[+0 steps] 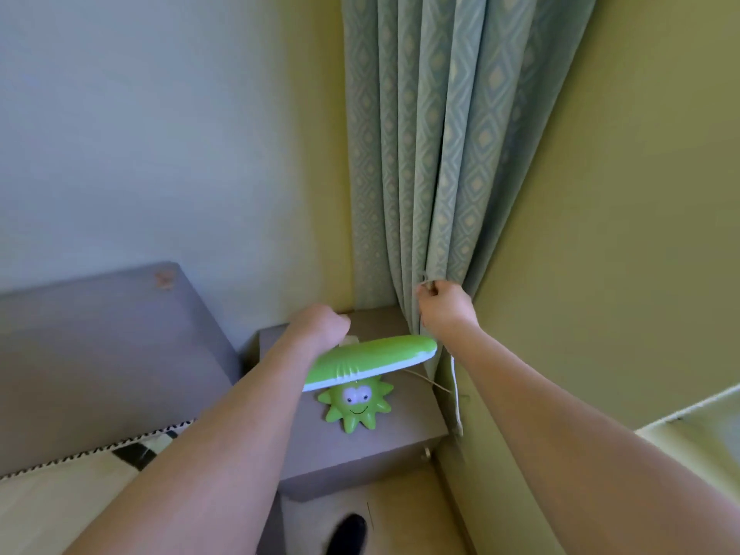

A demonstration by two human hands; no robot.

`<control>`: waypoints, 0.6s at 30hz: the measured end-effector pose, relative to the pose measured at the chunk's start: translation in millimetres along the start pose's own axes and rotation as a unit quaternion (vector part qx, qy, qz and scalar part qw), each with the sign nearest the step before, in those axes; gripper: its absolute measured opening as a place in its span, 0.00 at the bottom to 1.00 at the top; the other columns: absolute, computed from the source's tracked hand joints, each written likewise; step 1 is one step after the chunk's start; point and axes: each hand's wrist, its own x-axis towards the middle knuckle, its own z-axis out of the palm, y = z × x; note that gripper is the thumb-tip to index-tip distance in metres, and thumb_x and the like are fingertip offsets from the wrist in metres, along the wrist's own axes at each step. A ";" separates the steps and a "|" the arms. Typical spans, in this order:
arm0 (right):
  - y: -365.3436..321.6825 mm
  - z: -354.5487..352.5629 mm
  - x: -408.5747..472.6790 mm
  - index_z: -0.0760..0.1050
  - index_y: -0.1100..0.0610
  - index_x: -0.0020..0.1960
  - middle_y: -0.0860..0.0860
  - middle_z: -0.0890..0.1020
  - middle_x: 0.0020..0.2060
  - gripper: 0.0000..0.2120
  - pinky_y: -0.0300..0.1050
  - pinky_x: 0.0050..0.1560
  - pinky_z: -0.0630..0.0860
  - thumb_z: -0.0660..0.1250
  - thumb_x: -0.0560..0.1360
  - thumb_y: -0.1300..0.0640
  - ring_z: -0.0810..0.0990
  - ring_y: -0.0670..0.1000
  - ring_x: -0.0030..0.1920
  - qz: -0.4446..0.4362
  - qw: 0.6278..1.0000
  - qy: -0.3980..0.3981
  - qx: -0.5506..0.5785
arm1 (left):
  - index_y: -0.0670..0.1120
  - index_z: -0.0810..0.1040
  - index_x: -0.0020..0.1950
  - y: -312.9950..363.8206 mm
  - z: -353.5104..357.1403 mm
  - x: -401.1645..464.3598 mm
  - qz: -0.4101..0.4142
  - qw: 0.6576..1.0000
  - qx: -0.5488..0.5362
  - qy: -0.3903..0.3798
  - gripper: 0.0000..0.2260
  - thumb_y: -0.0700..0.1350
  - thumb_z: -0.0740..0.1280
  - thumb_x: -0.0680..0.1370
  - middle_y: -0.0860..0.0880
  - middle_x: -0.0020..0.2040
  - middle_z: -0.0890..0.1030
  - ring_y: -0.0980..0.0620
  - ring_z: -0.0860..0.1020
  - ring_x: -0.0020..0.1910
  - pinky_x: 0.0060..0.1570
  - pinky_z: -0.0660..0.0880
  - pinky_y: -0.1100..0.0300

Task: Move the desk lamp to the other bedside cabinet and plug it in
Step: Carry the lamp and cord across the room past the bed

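Standing on the one bedside cabinet: one green desk lamp, star-shaped base with a face, long head above it. One white cord hangs by the curtain. Left hand fisted behind the lamp head, grip contents hidden, can't tell. Right hand closed on the curtain edge, possibly pinching something small too.

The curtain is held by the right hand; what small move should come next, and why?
Probably pull the curtain further right with the right hand. The white cord from the green lamp on the cabinet hangs by the curtain's edge, and no socket shows. The left hand is closed behind the lamp head.
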 end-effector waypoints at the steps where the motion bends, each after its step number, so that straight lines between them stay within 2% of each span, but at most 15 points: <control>1: -2.8 5.8 8.8 0.76 0.57 0.49 0.57 0.81 0.44 0.14 0.46 0.41 0.74 0.58 0.78 0.48 0.78 0.57 0.42 0.000 0.999 -0.001 -0.032 | 0.42 0.80 0.47 -4.7 0.2 13.8 -0.013 1.000 0.002 -0.021 0.11 0.46 0.61 0.76 0.41 0.48 0.81 0.42 0.78 0.47 0.38 0.71 0.59; 3: -5.0 18.6 24.0 0.75 0.56 0.49 0.57 0.81 0.47 0.13 0.44 0.42 0.71 0.58 0.78 0.48 0.76 0.56 0.43 0.008 0.996 -0.012 -0.083 | 0.43 0.78 0.47 -15.3 5.1 35.7 -0.040 0.997 0.022 -0.067 0.09 0.46 0.62 0.75 0.44 0.46 0.79 0.44 0.75 0.43 0.30 0.63 0.61; 6: -4.4 38.5 46.9 0.74 0.58 0.52 0.60 0.80 0.53 0.15 0.49 0.48 0.76 0.58 0.79 0.48 0.79 0.60 0.49 0.036 0.986 -0.041 -0.157 | 0.41 0.79 0.54 -27.8 19.3 74.5 -0.058 0.989 0.034 -0.129 0.14 0.48 0.61 0.77 0.40 0.53 0.81 0.42 0.80 0.48 0.33 0.66 0.60; 7: -3.3 43.7 53.6 0.74 0.59 0.55 0.61 0.79 0.55 0.16 0.51 0.52 0.77 0.58 0.79 0.48 0.79 0.61 0.52 0.048 0.982 -0.050 -0.177 | 0.41 0.79 0.54 -29.9 23.8 85.4 -0.061 0.987 0.030 -0.143 0.15 0.49 0.61 0.77 0.39 0.51 0.82 0.43 0.81 0.47 0.32 0.67 0.60; 9: -0.2 52.9 66.5 0.73 0.60 0.58 0.62 0.77 0.57 0.17 0.53 0.56 0.77 0.57 0.79 0.49 0.78 0.62 0.54 0.066 0.972 -0.065 -0.217 | 0.42 0.79 0.47 -31.7 31.9 106.0 -0.071 0.985 0.029 -0.154 0.13 0.50 0.60 0.77 0.42 0.40 0.81 0.47 0.79 0.35 0.25 0.65 0.63; 10: 2.6 56.6 71.7 0.73 0.60 0.59 0.62 0.78 0.57 0.16 0.53 0.56 0.77 0.57 0.79 0.50 0.78 0.61 0.55 0.071 0.966 -0.072 -0.236 | 0.43 0.78 0.45 -31.9 37.8 116.3 -0.071 0.983 0.030 -0.164 0.13 0.51 0.60 0.77 0.42 0.40 0.81 0.49 0.75 0.30 0.24 0.64 0.63; 11: 6.5 60.2 76.8 0.73 0.60 0.59 0.61 0.78 0.57 0.16 0.52 0.57 0.77 0.58 0.79 0.51 0.78 0.61 0.56 0.078 0.962 -0.076 -0.252 | 0.43 0.79 0.46 -31.3 43.8 125.4 -0.071 0.982 0.032 -0.175 0.13 0.51 0.61 0.77 0.41 0.45 0.82 0.50 0.74 0.28 0.24 0.63 0.63; 13: 16.2 65.1 84.7 0.74 0.60 0.58 0.61 0.78 0.57 0.15 0.49 0.55 0.75 0.58 0.79 0.52 0.78 0.60 0.57 0.095 0.955 -0.081 -0.270 | 0.42 0.80 0.52 -31.7 58.1 141.3 -0.085 0.977 0.027 -0.191 0.17 0.54 0.63 0.76 0.40 0.55 0.82 0.49 0.77 0.31 0.24 0.65 0.64; 14: 21.2 66.7 87.6 0.75 0.60 0.58 0.60 0.79 0.57 0.15 0.47 0.54 0.74 0.58 0.79 0.53 0.78 0.60 0.57 0.102 0.953 -0.083 -0.273 | 0.43 0.79 0.54 -31.9 65.6 147.0 -0.105 0.973 0.020 -0.203 0.19 0.56 0.65 0.74 0.40 0.56 0.81 0.48 0.79 0.33 0.23 0.67 0.64; 16: 32.8 68.7 92.2 0.75 0.61 0.57 0.61 0.79 0.57 0.15 0.43 0.49 0.72 0.59 0.79 0.52 0.78 0.60 0.57 0.121 0.952 -0.090 -0.268 | 0.42 0.78 0.56 -29.2 80.5 153.3 -0.140 0.963 0.003 -0.229 0.21 0.56 0.69 0.72 0.41 0.50 0.82 0.45 0.81 0.33 0.24 0.73 0.64; 17: 38.4 69.5 93.4 0.75 0.61 0.56 0.61 0.80 0.57 0.15 0.43 0.48 0.71 0.59 0.78 0.51 0.78 0.59 0.57 0.129 0.952 -0.097 -0.259 | 0.41 0.78 0.59 -27.2 88.9 155.6 -0.141 0.961 0.005 -0.239 0.21 0.54 0.69 0.72 0.41 0.49 0.81 0.43 0.82 0.37 0.29 0.78 0.60; 18: 44.7 70.1 95.6 0.76 0.60 0.55 0.61 0.80 0.56 0.15 0.43 0.48 0.71 0.59 0.78 0.50 0.79 0.59 0.56 0.135 0.953 -0.106 -0.248 | 0.42 0.78 0.60 -24.6 97.3 158.2 -0.131 0.960 0.024 -0.247 0.21 0.52 0.68 0.72 0.41 0.52 0.81 0.41 0.83 0.44 0.39 0.81 0.54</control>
